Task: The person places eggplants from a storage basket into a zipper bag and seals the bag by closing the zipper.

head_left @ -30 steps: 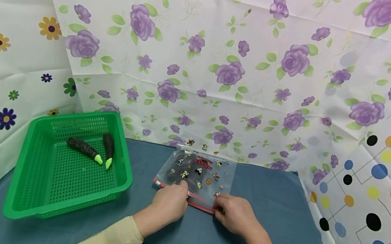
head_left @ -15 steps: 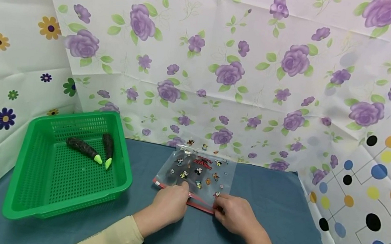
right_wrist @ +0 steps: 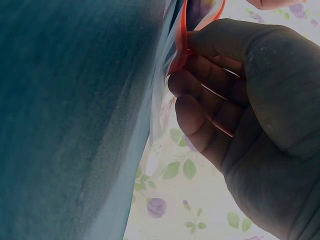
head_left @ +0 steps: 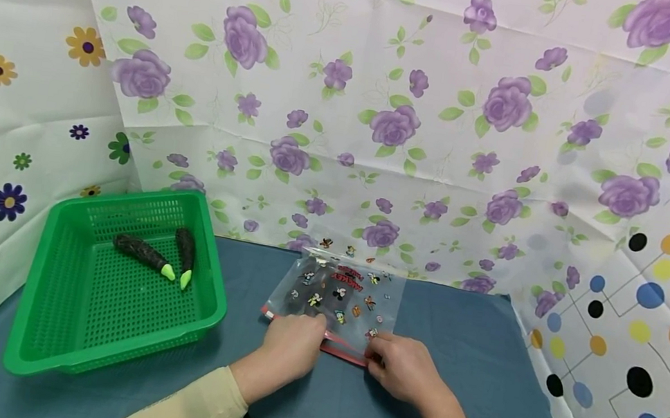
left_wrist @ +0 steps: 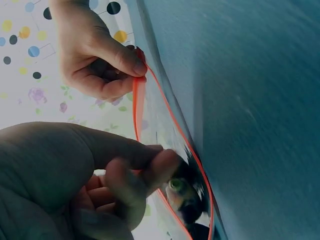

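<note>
A clear zip bag (head_left: 356,295) with red zip edges and cartoon prints lies on the blue cloth. Dark things (left_wrist: 186,200) sit inside it, one showing a greenish end at the parted mouth. My left hand (head_left: 292,350) pinches the bag's near edge around its middle; in the left wrist view its fingertips are blurred at the upper red strip. At the right end of the zip, my right hand (head_left: 406,371) grips the red strip (right_wrist: 181,47) between thumb and forefinger. The strips stand apart between the two hands.
A green plastic basket (head_left: 103,355) stands at left on the blue cloth (head_left: 456,342). Two dark, elongated things with pale green ends, a larger one (head_left: 141,251) and another (head_left: 184,250), lie in it. Flowered sheets (head_left: 346,120) hang behind.
My left hand's thumb and fingers have shifted slightly at the zip edge. The right hand, bag and basket look unchanged.
</note>
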Demonstrator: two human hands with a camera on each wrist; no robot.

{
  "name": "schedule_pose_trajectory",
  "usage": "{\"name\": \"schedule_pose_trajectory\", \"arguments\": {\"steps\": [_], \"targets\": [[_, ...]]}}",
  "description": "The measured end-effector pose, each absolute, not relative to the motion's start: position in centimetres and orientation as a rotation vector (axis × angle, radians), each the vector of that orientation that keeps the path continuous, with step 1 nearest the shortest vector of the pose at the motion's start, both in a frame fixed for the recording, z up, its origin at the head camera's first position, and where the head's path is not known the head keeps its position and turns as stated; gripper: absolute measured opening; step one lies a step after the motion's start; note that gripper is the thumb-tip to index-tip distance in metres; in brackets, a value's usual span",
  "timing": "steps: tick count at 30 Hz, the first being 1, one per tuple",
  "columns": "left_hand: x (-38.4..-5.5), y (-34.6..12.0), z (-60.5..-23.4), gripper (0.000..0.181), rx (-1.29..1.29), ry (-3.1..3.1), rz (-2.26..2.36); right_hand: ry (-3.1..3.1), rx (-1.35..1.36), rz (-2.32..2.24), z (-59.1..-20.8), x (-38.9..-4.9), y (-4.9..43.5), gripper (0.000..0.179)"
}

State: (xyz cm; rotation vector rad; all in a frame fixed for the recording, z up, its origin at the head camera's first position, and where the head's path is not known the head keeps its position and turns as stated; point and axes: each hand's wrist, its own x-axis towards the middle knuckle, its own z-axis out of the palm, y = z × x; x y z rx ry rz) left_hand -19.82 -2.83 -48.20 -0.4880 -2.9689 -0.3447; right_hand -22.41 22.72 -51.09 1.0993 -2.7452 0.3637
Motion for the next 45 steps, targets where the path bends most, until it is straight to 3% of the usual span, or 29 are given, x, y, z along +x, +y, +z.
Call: {"name": "schedule_pose_trajectory", "arguments": {"steps": [34,45], "targets": [[-21.1,-3.2,-48.9,0.047,-0.501,-2.858,-0.166,-2.748,1.09,0.356,-51.2,-22.4,22.8,0.014],[-21.3,-2.6,-49.4,0.037,-0.493,-2.844,-0.005,-2.752,1.083,0.355,-51.2,-22.3,22.7,0.013]]}}
